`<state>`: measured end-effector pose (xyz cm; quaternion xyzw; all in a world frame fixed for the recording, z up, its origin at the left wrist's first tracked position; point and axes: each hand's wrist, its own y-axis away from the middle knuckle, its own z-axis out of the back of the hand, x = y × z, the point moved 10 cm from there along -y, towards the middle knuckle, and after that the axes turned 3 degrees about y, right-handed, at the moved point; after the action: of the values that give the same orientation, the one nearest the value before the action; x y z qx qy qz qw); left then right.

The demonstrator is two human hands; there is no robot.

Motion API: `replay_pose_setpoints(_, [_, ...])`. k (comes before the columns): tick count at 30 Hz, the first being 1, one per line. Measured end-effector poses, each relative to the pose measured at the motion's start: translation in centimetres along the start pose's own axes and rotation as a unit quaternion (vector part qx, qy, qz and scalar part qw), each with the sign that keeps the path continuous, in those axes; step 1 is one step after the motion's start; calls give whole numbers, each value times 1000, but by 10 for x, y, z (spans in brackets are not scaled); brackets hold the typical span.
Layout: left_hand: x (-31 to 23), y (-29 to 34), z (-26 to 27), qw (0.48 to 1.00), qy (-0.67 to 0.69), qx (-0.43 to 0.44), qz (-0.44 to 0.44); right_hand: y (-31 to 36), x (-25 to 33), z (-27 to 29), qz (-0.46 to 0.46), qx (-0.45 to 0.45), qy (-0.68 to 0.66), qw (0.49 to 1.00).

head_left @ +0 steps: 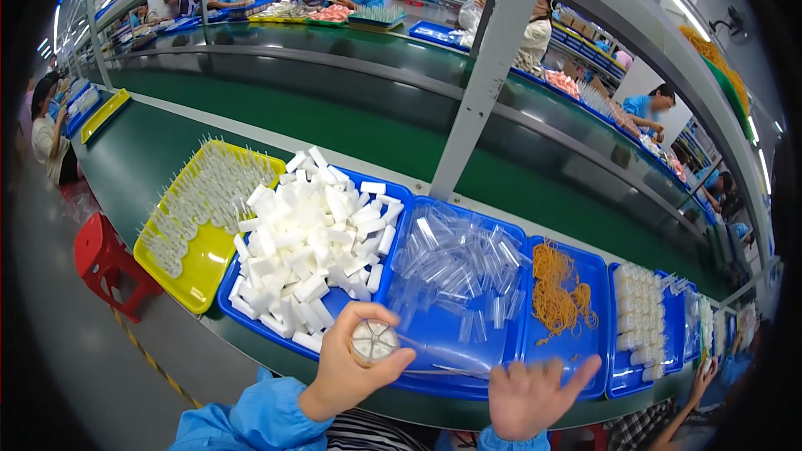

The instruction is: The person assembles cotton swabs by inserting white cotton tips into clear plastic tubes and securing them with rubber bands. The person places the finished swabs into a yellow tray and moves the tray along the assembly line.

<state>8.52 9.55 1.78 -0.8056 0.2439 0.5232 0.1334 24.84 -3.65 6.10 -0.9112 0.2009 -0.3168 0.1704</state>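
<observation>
In the left hand [344, 365], a round piece [373, 342] faces the camera, axis foreshortened.

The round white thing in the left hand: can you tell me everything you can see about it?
The round white thing has a pale face with greyish lines spreading from its middle, like wheel spokes. It looks like plastic, but I can't be sure. Its face is turned up toward the camera. The left hand curls its thumb and fingers around it, near the blue trays. Its underside is hidden.
</observation>
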Motion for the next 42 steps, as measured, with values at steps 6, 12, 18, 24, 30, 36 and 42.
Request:
replay_pose_setpoints(6, [11, 32, -71, 941, -136, 288, -116, -6, -20, 46, -38, -295, 397, 868])
replay_pose_setpoints(12, [24, 31, -42, 959, -210, 176, -68, 19, -57, 62, -164, -296, 201, 919])
replay_pose_setpoints(18, [28, 28, -43, 873, -436, 183, -121, -3, -52, -45, -55, 79, 713, 695])
replay_pose_setpoints(24, [33, 37, -50, 870, -438, 200, -105, 15, -76, -4, -157, 101, 670, 719])
replay_pose_setpoints(30, [35, 19, -36, 962, -227, 150, -2, -2, -53, -34, -33, 78, 660, 746])
replay_pose_setpoints(36, [83, 39, -37, 925, 89, 208, 304, 6, -51, -6, -63, 68, 709, 699])
replay_pose_setpoints(42, [37, 33, -30, 957, -122, 262, 3, 11, -38, 0, -138, 61, 622, 769])
